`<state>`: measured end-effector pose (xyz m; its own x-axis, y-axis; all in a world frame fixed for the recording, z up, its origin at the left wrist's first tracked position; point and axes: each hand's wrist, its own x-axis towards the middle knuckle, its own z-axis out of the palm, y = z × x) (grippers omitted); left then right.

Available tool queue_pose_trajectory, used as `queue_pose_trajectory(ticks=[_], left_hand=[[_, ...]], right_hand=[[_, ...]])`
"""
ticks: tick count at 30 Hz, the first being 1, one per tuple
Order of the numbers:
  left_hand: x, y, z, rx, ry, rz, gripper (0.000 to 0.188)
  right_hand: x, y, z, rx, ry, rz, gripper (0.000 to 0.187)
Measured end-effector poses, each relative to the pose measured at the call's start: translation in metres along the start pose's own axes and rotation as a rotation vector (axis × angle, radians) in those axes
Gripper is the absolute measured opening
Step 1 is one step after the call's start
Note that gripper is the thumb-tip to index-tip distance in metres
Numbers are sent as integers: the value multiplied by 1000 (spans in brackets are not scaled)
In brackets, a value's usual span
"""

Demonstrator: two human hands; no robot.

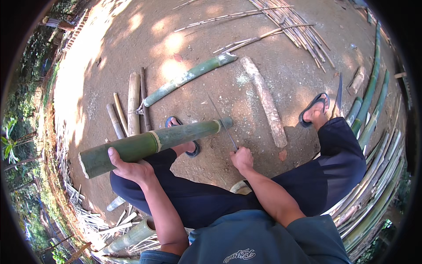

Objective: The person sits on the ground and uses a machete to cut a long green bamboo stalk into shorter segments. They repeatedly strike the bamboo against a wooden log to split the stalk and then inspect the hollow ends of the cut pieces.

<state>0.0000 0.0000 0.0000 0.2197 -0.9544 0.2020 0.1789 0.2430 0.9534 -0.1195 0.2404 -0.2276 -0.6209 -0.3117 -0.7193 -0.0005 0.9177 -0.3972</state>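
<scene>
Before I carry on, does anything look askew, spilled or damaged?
Two mild oddities: at the top, a few thin sticks lie crosswise to the main bundle; and the green pole on the ground beyond the held bamboo has a ragged far end.

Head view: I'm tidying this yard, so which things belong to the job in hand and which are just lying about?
In use:
bamboo tube, in left hand
thin blade, in right hand

Apparently lying about:
green bamboo pole
pale log
thin sticks
</scene>
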Motion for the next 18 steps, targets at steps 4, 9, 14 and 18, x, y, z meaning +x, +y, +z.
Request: queue_pose_trajectory(ticks=[4,9,14,18], left_hand=[[-8,11,-11,-178,-107,-80,53],[2,23,-25,-288,-124,-120,52],[14,8,-20,-111,19,-169,37],[17,0,-21,-11,38,-160,39]], right_hand=[[-19,5,-12,-14,-9,-49,36],[-16,-5,-16,-40,-9,-95,35],[-16,-3,-21,-66,-44,-29,36],[-18,-9,-12,-19,-61,-228,37]])
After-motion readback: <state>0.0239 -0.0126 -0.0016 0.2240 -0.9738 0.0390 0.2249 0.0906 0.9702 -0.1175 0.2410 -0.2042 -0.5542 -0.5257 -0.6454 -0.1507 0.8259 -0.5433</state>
